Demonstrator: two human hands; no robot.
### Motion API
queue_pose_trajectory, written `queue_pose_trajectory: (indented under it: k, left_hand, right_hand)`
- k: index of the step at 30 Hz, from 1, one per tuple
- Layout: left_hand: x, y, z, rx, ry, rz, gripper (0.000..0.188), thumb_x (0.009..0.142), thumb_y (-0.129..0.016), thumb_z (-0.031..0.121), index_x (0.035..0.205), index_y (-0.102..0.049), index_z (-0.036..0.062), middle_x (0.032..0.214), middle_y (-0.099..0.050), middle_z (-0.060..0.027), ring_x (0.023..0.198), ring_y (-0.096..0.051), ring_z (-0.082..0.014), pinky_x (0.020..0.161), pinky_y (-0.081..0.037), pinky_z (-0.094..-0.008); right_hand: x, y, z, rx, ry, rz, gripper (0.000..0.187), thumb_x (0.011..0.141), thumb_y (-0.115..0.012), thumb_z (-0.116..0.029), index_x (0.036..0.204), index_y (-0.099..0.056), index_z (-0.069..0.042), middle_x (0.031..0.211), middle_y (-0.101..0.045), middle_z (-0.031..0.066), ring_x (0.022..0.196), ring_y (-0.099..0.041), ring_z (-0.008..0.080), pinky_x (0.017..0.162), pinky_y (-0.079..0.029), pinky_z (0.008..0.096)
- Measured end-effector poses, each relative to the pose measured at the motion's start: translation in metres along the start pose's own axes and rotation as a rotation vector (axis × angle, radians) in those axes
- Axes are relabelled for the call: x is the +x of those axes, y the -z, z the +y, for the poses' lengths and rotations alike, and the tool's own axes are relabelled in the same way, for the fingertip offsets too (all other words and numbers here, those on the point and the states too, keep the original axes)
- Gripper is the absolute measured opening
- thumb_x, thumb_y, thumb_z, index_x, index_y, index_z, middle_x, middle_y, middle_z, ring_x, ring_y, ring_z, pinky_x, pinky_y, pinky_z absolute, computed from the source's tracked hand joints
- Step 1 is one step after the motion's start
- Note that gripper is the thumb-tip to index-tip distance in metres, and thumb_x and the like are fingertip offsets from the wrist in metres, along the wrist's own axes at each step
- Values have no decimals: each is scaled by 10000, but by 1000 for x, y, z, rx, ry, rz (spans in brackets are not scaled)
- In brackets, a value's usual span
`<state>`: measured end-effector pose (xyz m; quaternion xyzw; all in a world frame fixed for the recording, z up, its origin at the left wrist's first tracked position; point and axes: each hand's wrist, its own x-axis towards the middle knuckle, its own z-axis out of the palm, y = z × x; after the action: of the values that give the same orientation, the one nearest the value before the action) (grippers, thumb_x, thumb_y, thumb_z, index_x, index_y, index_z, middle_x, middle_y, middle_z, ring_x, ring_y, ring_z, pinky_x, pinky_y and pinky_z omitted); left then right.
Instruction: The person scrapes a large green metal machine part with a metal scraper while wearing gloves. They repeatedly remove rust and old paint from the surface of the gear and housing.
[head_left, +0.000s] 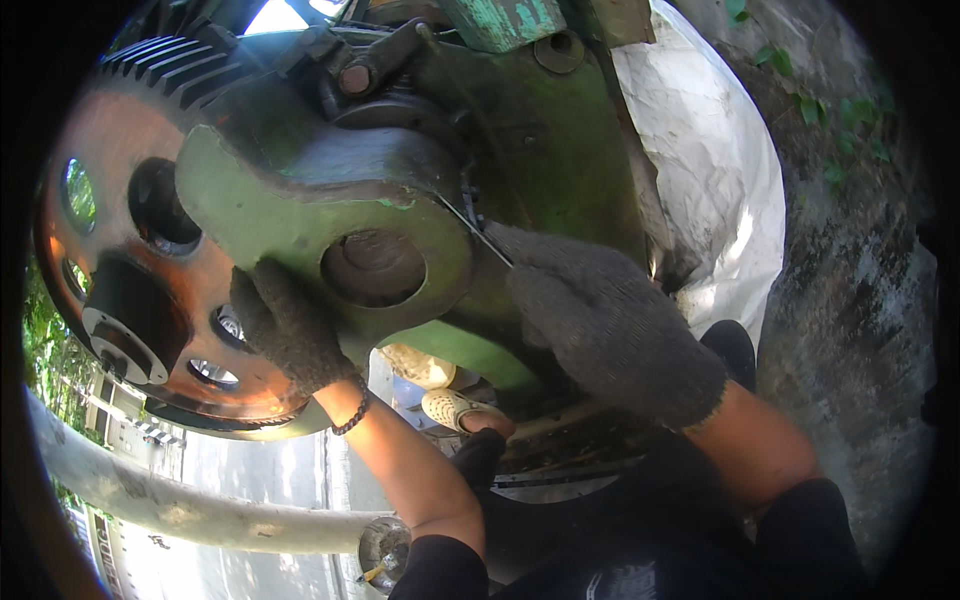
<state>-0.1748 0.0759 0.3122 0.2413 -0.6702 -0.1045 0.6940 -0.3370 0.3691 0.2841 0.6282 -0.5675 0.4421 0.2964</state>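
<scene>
My left hand point(290, 330), in a dark knitted glove, rests with fingers apart against the lower left of a green cast machine arm point(235, 185). A round, recessed boss point(374, 268) lies just to its right. My right hand point(610, 320), gloved alike, is closed round a thin metal tool point(474, 231), whose handle is hidden in the fist. The slim shaft points up and left, its tip at the upper edge of the green arm, beside the dark gap behind it. What kind of tool it is cannot be made out.
A large orange-brown toothed wheel point(110, 225) with round holes stands at the left. White sheeting point(700, 150) hangs at the right before a rough wall point(850, 300). A pale pipe point(210, 510) crosses the lower left. My clog point(455, 408) shows below the machine.
</scene>
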Motion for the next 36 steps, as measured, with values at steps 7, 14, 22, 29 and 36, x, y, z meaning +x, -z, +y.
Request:
queue_pose_trajectory:
  k: [7,14,22,29,36]
  left_hand:
    - [4,1,1,233,-236,85,424,1046,-603,305,1291,-600,-41,1284,-643,-210,1141,-630,-317,987,-497,-415]
    - [1,5,-1,253,-151,-6,544,1089,-547,351,1373,-565,-112,1348,-620,-274,1203,-604,-345,1038,-477,-436]
    - [-1,3,7,108,-98,20,555,1087,-546,365,1375,-565,-109,1329,-624,-270,1185,-597,-350,1041,-468,-436]
    - [-4,-3,24,7,41,99,434,1076,-583,281,1322,-612,-76,1283,-642,-193,1123,-626,-282,996,-508,-376]
    - [-1,-2,19,263,-71,128,397,1080,-600,268,1312,-625,-54,1250,-680,-155,1081,-659,-221,964,-544,-323]
  right_hand:
    - [-6,-10,0,-26,-10,-6,422,886,-658,-71,1279,-632,77,1434,-585,226,1224,-617,370,1021,-511,454]
    - [-4,-15,14,42,18,40,374,919,-630,-64,1269,-637,66,1412,-599,223,1218,-613,355,1013,-514,439]
    - [5,-5,29,59,48,23,324,978,-636,-110,1262,-659,44,1329,-662,201,1096,-672,369,958,-538,467]
    - [16,5,47,123,123,-16,299,961,-653,-123,1211,-695,36,1269,-693,188,1075,-685,355,965,-549,456]
    - [29,4,61,16,150,-50,294,954,-648,-110,1201,-696,42,1259,-696,177,1074,-683,352,955,-551,449]
